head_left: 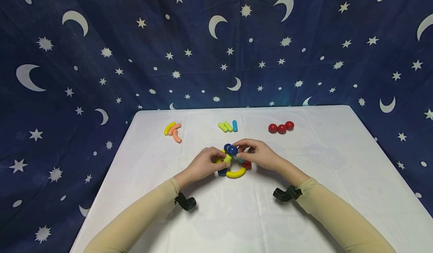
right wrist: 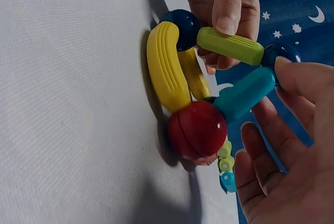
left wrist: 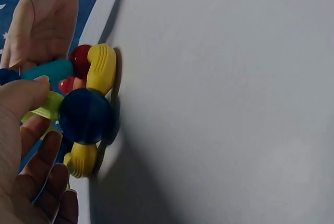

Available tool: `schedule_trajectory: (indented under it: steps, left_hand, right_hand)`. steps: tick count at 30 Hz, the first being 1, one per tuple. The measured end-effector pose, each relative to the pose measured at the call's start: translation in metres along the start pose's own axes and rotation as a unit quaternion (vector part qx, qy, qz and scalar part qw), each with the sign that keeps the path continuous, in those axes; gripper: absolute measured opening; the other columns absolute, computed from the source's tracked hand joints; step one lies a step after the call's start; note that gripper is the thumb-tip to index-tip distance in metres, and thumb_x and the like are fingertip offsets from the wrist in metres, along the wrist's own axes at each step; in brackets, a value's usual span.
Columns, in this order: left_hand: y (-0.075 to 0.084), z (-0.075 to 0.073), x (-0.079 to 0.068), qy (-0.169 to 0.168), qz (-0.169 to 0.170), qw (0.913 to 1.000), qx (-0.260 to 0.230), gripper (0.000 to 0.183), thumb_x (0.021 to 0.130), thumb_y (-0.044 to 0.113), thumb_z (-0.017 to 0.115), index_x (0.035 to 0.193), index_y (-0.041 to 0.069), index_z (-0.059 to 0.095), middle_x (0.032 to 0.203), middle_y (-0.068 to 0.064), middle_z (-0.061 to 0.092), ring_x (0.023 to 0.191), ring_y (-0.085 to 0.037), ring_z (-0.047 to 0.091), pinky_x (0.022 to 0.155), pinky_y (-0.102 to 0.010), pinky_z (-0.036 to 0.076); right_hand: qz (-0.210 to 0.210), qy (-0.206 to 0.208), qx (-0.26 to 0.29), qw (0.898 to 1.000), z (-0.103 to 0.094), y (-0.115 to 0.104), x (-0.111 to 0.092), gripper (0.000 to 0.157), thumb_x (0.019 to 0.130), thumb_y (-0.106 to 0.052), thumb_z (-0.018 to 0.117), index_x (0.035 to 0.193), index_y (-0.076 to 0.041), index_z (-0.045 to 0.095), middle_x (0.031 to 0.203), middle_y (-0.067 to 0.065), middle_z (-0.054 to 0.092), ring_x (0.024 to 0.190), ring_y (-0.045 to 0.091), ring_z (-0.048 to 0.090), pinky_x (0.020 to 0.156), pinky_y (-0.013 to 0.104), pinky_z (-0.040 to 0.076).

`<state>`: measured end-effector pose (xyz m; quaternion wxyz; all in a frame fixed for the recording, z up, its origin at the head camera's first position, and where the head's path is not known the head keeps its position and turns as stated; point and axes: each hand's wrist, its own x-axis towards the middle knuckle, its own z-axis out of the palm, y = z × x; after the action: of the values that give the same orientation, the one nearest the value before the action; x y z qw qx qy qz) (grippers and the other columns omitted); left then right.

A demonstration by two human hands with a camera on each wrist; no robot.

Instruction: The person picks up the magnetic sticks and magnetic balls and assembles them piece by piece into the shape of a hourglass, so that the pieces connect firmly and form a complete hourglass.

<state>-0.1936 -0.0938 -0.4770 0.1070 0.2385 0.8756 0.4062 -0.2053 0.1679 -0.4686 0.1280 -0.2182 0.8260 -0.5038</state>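
Observation:
A small frame of toy balls and sticks stands on the table between the hands. Its base has yellow curved sticks [right wrist: 168,67], a red ball [right wrist: 197,130] and a blue ball [left wrist: 86,115]. A green stick [right wrist: 229,45] and a teal stick [right wrist: 245,96] slope up to a raised blue ball [head_left: 232,150]. My left hand [head_left: 204,162] pinches the green stick between thumb and fingers. At the upper blue ball, my right hand [head_left: 260,153] grips with thumb and fingertips. Part of the base is hidden behind the fingers.
Toward the back of the white table [head_left: 324,151] lie curved orange sticks [head_left: 177,136] and a yellow one [head_left: 169,128] at left. Short green sticks [head_left: 228,126] and a blue stick [head_left: 235,126] lie mid-back. Three red balls [head_left: 282,129] sit at right. A starry curtain [head_left: 189,31] hangs behind.

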Motion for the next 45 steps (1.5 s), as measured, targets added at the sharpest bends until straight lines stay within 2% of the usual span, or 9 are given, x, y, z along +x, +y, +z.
schedule_trajectory:
  steps: [8,14,23,33,40,45]
  left_hand:
    - [-0.005,-0.006,0.004,0.027,-0.032,0.999,-0.013,0.025,0.094,0.034,0.077,0.113,0.019,0.076,0.105,0.005,0.066,0.092,-0.012,0.061,0.08,-0.031,0.052]
    - [-0.006,-0.008,0.009,0.041,-0.041,0.998,-0.024,0.027,0.096,0.031,0.074,0.12,0.017,0.075,0.11,0.004,0.065,0.096,-0.012,0.061,0.087,-0.034,0.052]
    - [-0.01,-0.006,0.019,0.035,-0.033,0.9986,-0.024,0.031,0.1,0.029,0.069,0.13,0.02,0.071,0.115,0.006,0.065,0.097,-0.017,0.057,0.087,-0.035,0.049]
    - [-0.01,-0.006,0.019,0.031,-0.024,0.9991,-0.018,0.032,0.101,0.026,0.067,0.132,0.019,0.07,0.119,0.002,0.065,0.097,-0.017,0.057,0.088,-0.034,0.049]
    - [-0.01,-0.007,0.019,0.031,-0.024,0.9991,-0.017,0.033,0.1,0.027,0.068,0.132,0.019,0.07,0.117,0.005,0.065,0.095,-0.017,0.055,0.083,-0.033,0.048]
    - [-0.009,-0.007,0.02,0.031,-0.02,0.9992,-0.014,0.034,0.099,0.029,0.07,0.133,0.02,0.07,0.114,0.005,0.066,0.093,-0.019,0.055,0.077,-0.034,0.046]
  right_hand:
    - [0.004,0.008,0.012,1.0,-0.004,0.002,-0.003,0.04,0.097,-0.022,0.072,0.136,-0.018,0.066,0.109,-0.002,0.071,0.101,0.022,0.062,0.085,0.037,0.05]
    - [0.003,0.005,0.04,0.999,-0.006,0.004,-0.006,0.04,0.099,-0.019,0.069,0.138,-0.016,0.064,0.112,0.001,0.074,0.111,0.022,0.062,0.092,0.037,0.05]
    - [0.017,-0.009,0.074,0.997,-0.006,0.007,-0.009,0.043,0.101,-0.022,0.067,0.143,-0.016,0.059,0.119,0.009,0.073,0.114,0.024,0.064,0.096,0.038,0.051]
    - [0.005,-0.007,0.073,0.997,-0.006,0.007,-0.01,0.043,0.101,-0.017,0.065,0.143,-0.012,0.058,0.119,0.014,0.072,0.113,0.024,0.063,0.092,0.032,0.051]
    - [0.009,0.002,0.052,0.999,-0.009,0.006,-0.009,0.039,0.101,-0.021,0.067,0.139,-0.014,0.062,0.116,0.01,0.073,0.109,0.024,0.064,0.088,0.036,0.052]
    - [0.032,0.046,0.035,0.998,-0.022,0.007,0.002,0.033,0.102,-0.024,0.066,0.132,-0.01,0.068,0.112,0.005,0.074,0.102,0.032,0.066,0.078,0.048,0.053]
